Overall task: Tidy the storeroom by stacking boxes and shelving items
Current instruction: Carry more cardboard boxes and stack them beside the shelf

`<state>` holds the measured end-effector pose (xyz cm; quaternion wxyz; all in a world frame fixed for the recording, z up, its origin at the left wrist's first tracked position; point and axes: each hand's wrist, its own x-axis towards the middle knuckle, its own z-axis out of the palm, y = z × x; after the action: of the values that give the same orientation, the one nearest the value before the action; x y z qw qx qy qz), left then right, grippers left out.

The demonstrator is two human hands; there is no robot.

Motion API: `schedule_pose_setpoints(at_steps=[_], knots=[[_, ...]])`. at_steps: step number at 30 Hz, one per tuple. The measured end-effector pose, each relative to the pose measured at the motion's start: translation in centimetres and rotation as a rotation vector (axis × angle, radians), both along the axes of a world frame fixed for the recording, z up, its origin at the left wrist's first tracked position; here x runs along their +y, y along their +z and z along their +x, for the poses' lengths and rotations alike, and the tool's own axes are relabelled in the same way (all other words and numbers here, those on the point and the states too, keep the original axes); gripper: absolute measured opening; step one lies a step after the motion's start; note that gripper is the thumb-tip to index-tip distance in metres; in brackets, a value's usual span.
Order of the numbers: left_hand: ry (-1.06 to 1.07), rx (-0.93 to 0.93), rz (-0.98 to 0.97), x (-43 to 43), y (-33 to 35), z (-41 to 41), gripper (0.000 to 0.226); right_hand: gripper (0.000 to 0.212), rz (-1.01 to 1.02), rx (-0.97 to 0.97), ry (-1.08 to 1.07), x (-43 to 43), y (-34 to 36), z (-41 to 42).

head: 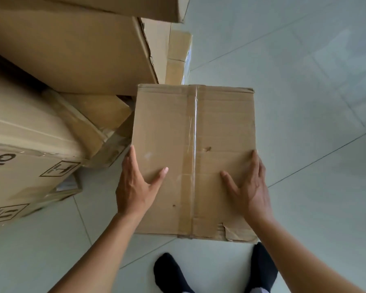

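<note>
Above the tiled floor (304, 123), left hand (133, 187) and right hand (254, 187) grip the taped box (178, 127), fingers clamped on its 2 sides.

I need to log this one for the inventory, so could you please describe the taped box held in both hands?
The taped box is plain brown corrugated cardboard, closed, its top seam sealed with one lengthwise strip of tape. The top is scuffed, with small punctures and a torn near-right corner. The left hand and right hand grip its two sides, thumbs on top. It sits beside larger cartons, above the tiled floor.

Pale tiled floor (304, 102) bears stacked cardboard boxes (30, 166) and two black-socked feet (169, 269)
</note>
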<state>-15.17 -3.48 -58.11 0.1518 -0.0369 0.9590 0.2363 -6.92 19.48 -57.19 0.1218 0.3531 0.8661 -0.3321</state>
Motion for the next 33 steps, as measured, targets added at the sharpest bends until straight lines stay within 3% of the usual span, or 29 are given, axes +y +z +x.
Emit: schedule_pose_setpoints(at_steps=[3,7,10,17,22,33], knots=[[0.037,0.018,0.164,-0.9,-1.0,-0.8,0.108,0.105,0.001,-0.012,-0.089,-0.2,-1.1,-0.6],[0.191,-0.183,0.340,-2.5,-2.5,-1.9,0.109,0.102,-0.136,0.021,-0.246,0.5,-1.3,-0.5],[0.213,-0.241,0.350,-2.6,-2.6,-2.3,0.119,0.096,-0.213,0.013,-0.271,0.9,-1.1,-0.8],[0.064,-0.234,0.301,0.3,1.8,-1.5,0.118,0.093,-0.236,0.047,-0.281,3.2,2.0,0.9],[-0.037,-0.171,0.301,4.0,8.5,0.7,0.107,0.094,-0.202,0.060,-0.282,7.1,8.7,3.7],[-0.069,-0.061,0.349,14.3,28.6,5.8,0.104,0.094,-0.091,0.189,-0.258,16.9,30.2,8.9]])
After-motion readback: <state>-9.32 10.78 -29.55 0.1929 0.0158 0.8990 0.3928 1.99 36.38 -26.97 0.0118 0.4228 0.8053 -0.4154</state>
